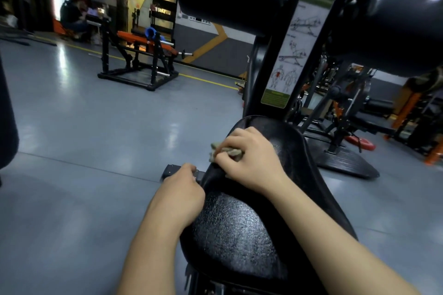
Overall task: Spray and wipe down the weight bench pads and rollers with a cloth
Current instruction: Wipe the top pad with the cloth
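Our right hand clenches the bunched cloth at the seat pad's 11 o'clock edge, our left hand curled at 9 o'clock, grasp hidden, so we judge the small wad may slip off or miss patches.

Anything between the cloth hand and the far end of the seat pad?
Nothing visible. The right hand holds the cloth on the seat pad near its left edge; the pad ahead, up to the upright post, is bare. The left hand grips the pad's left edge nearer the camera, off that path.
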`<action>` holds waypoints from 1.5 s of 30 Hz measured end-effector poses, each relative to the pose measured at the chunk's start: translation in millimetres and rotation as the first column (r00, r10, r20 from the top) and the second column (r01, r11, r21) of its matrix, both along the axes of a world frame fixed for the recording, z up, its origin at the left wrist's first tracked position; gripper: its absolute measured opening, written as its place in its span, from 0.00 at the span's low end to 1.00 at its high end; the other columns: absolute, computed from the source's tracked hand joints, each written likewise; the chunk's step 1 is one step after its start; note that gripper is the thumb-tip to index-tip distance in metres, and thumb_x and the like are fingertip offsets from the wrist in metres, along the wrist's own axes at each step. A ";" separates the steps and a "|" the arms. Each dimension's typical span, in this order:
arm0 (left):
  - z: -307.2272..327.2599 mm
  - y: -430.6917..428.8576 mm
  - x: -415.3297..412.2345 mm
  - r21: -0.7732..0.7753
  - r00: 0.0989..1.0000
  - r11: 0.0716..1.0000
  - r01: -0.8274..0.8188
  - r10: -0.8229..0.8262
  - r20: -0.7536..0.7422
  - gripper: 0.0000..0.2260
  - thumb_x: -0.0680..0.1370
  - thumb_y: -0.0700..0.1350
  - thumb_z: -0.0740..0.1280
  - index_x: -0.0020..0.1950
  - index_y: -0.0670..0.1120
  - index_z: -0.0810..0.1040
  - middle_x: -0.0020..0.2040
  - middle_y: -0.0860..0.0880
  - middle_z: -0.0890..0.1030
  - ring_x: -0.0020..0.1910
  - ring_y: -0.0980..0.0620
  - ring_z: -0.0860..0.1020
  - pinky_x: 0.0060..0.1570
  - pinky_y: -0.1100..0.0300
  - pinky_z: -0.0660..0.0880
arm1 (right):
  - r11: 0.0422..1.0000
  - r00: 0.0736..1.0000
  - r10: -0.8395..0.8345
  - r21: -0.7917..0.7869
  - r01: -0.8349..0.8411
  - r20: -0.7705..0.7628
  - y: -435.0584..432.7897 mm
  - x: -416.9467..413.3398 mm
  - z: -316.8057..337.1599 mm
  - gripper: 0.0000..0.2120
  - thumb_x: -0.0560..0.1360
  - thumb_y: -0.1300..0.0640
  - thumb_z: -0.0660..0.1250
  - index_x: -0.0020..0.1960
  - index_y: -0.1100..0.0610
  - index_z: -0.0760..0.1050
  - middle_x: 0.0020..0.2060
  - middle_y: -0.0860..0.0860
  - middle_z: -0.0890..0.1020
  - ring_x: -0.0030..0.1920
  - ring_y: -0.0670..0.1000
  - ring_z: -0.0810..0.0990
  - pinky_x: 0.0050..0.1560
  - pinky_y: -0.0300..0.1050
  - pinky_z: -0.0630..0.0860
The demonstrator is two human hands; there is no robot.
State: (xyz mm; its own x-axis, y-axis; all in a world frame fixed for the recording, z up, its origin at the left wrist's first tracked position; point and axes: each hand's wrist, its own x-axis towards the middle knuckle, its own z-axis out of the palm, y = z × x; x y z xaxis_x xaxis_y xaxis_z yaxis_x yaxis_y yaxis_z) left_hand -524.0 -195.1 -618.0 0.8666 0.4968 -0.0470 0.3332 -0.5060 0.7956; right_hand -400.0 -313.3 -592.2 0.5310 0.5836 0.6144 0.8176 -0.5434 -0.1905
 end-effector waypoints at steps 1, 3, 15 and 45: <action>0.6 -0.2 0.4 0.010 1.000 1.000 0.000 0.000 -0.004 0.20 0.84 0.42 0.54 0.75 0.53 0.69 0.71 0.46 0.76 0.67 0.44 0.74 0.64 0.51 0.72 | 0.999 0.999 0.031 -0.024 -0.031 -0.028 -0.6 -6.5 -1.0 0.13 0.68 0.42 0.63 0.41 0.46 0.84 0.38 0.41 0.78 0.45 0.47 0.72 0.47 0.45 0.74; 1.2 -3.0 0.6 0.030 1.000 1.000 -0.002 0.002 -0.017 0.19 0.84 0.42 0.55 0.74 0.52 0.69 0.70 0.45 0.76 0.67 0.44 0.75 0.63 0.52 0.72 | 0.995 0.991 0.075 -0.054 -0.082 -0.107 -0.4 -4.8 6.0 0.17 0.67 0.40 0.60 0.41 0.46 0.84 0.38 0.41 0.80 0.44 0.46 0.72 0.48 0.44 0.73; 3.0 -7.6 -0.5 0.014 1.000 1.000 -0.021 0.021 -0.019 0.21 0.84 0.40 0.54 0.77 0.51 0.67 0.73 0.46 0.73 0.69 0.45 0.72 0.64 0.53 0.70 | 0.938 0.952 -0.294 0.168 0.304 -0.083 15.6 75.1 32.9 0.16 0.76 0.47 0.61 0.51 0.54 0.83 0.48 0.50 0.80 0.52 0.53 0.72 0.50 0.47 0.69; -3.7 -4.8 7.1 0.090 0.999 0.996 -0.007 0.011 -0.035 0.19 0.83 0.40 0.54 0.74 0.47 0.66 0.72 0.43 0.72 0.68 0.41 0.73 0.62 0.51 0.71 | 0.940 0.944 -0.310 0.116 0.322 -0.111 20.2 73.5 36.2 0.18 0.76 0.43 0.58 0.53 0.51 0.82 0.52 0.51 0.82 0.53 0.55 0.78 0.51 0.49 0.73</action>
